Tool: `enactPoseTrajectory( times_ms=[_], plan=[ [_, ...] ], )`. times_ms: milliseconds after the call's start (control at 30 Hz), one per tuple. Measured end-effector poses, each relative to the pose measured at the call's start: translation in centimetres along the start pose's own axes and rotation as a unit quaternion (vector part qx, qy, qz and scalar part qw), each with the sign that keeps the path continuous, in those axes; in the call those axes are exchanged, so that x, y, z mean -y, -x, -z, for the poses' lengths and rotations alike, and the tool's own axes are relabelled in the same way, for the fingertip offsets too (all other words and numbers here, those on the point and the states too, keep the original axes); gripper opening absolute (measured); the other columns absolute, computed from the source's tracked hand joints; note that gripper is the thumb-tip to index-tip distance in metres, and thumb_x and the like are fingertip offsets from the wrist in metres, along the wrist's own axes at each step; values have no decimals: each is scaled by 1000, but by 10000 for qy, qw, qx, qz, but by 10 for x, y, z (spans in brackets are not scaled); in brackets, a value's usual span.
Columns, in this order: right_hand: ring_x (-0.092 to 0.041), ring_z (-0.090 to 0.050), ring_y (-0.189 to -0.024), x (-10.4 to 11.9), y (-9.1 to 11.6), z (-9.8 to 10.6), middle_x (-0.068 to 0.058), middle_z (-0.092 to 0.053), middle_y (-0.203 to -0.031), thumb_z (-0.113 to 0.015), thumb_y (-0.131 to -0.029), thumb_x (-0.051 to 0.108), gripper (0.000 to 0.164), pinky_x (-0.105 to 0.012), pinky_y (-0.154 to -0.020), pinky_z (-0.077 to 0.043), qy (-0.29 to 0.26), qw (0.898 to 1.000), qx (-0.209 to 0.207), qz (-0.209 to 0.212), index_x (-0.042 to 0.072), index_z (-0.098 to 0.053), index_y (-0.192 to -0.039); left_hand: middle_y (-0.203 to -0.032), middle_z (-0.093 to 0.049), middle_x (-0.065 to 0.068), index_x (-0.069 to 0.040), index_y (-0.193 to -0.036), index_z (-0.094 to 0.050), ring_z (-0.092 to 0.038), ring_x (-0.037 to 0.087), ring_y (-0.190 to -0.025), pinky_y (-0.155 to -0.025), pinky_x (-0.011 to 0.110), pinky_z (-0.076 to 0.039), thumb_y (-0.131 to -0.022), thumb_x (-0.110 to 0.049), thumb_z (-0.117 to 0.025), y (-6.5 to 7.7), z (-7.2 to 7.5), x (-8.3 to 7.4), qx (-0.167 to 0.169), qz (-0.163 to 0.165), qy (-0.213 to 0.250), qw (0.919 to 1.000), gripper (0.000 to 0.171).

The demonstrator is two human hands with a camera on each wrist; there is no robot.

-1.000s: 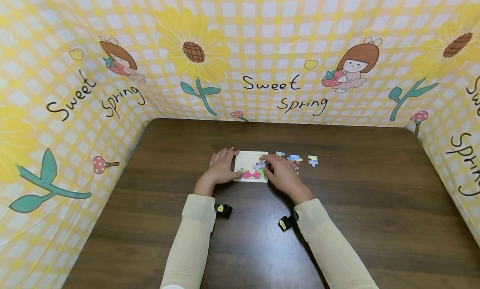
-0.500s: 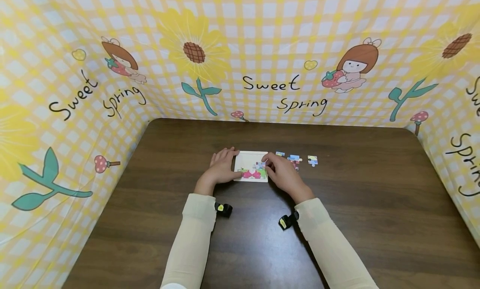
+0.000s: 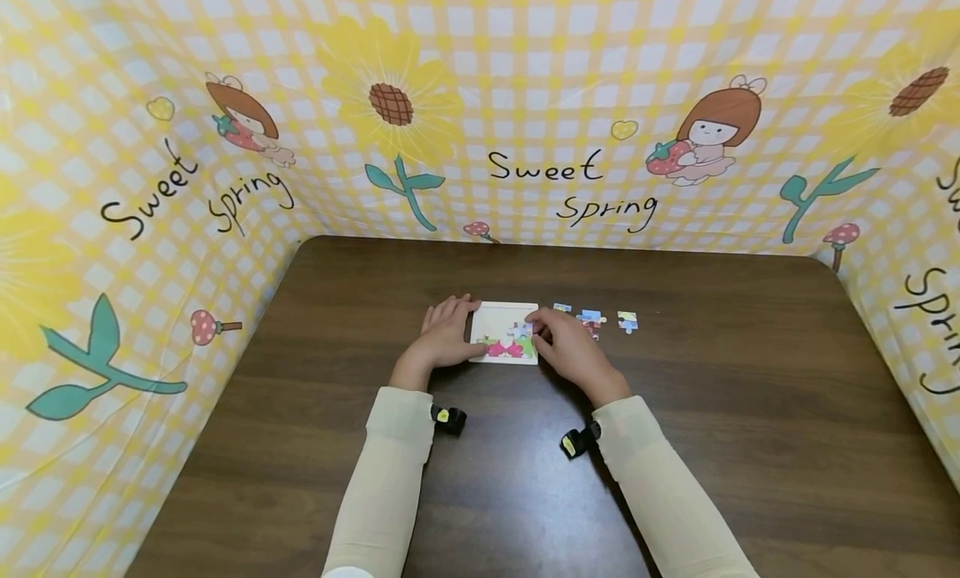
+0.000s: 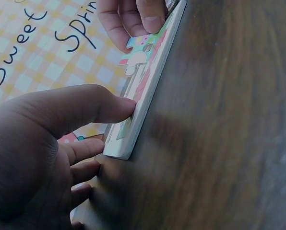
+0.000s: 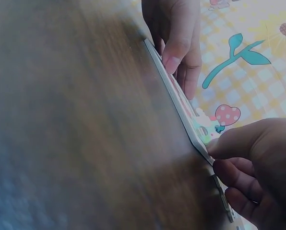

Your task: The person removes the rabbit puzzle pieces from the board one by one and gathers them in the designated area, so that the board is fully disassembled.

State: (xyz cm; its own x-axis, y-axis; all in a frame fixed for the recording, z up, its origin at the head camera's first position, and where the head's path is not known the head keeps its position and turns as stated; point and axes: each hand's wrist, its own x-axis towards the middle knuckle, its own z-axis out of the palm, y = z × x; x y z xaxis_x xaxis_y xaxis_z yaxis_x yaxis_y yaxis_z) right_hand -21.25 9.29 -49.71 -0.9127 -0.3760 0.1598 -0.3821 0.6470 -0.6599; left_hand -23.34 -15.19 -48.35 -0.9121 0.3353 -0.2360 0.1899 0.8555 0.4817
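A white puzzle board [image 3: 498,321] lies on the brown table [image 3: 675,411], with a few pink and green pieces fitted along its near edge. My left hand [image 3: 448,324] rests flat against the board's left side, thumb [image 4: 115,104] pressing its near-left corner. My right hand [image 3: 537,328] is at the board's right edge, pinching a light blue and green puzzle piece [image 4: 139,44] over the board. In the right wrist view the right thumb [image 5: 224,146] touches the board [image 5: 179,103], with the other fingers curled below.
Three loose puzzle pieces [image 3: 562,309], [image 3: 591,318], [image 3: 627,320] lie in a row right of the board. A yellow checked cloth backdrop [image 3: 525,103] walls the table at the back and both sides. Small wrist cameras [image 3: 448,418] sit on both sleeves.
The right hand's fingers have drawn back a little toward the board's right edge with the piece. The left hand and the board have stayed put.
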Motion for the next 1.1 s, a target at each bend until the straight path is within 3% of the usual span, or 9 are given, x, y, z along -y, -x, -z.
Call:
enactPoseTrajectory(
  times_ms=[800,1100],
  plan=[
    [-16,-58,-84,4,2,4,-4,-61,-97,-65,-92,13,30,-33,-77,-51,234,9995,91,211,5,-65,-121,-161,-16,6,-17,-153,-29,-5,28,-148,-116,50,4,-86,-40,-68,1,3,-2,12,-10,3,10000,81],
    [-19,-60,-87,-6,17,28,-9,-61,-105,-64,-93,14,34,-38,-75,-51,159,9998,-111,52,6,-64,-126,-161,-16,7,-16,-154,-29,-4,28,-148,-116,50,5,-87,-40,-68,3,3,-2,45,-32,52,10000,81]
  ],
)
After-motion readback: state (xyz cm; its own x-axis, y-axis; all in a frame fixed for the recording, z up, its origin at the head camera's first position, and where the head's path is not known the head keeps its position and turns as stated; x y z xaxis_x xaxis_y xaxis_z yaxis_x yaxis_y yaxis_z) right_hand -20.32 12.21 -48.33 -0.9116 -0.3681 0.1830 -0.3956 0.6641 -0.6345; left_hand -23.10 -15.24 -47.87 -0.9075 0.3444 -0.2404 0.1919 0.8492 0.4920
